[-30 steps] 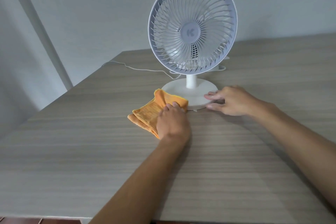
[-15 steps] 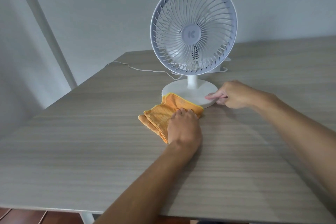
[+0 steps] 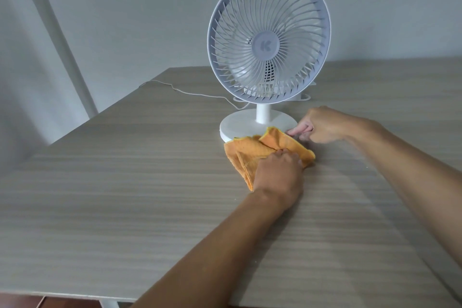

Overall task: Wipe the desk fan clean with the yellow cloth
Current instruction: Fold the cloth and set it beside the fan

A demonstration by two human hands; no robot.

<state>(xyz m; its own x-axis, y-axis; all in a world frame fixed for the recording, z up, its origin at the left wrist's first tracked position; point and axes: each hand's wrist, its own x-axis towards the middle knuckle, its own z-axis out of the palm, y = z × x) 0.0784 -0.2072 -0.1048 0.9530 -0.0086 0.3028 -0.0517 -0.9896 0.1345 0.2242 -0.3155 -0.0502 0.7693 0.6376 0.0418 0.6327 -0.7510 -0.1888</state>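
A white desk fan stands upright on the wooden table, its round base at the middle. The yellow cloth lies crumpled against the front edge of that base. My left hand presses down on the cloth, fingers curled into its folds. My right hand rests at the right rim of the base, its fingertips pinching the edge there beside the cloth's corner.
A thin white cable runs from behind the fan across the table to its far left edge. A white pole leans against the wall at the left. The table's near edge is at the bottom.
My left hand has slid the cloth to the right along the front of the fan base, bunching it up. My right hand has shifted to the base's right rim.
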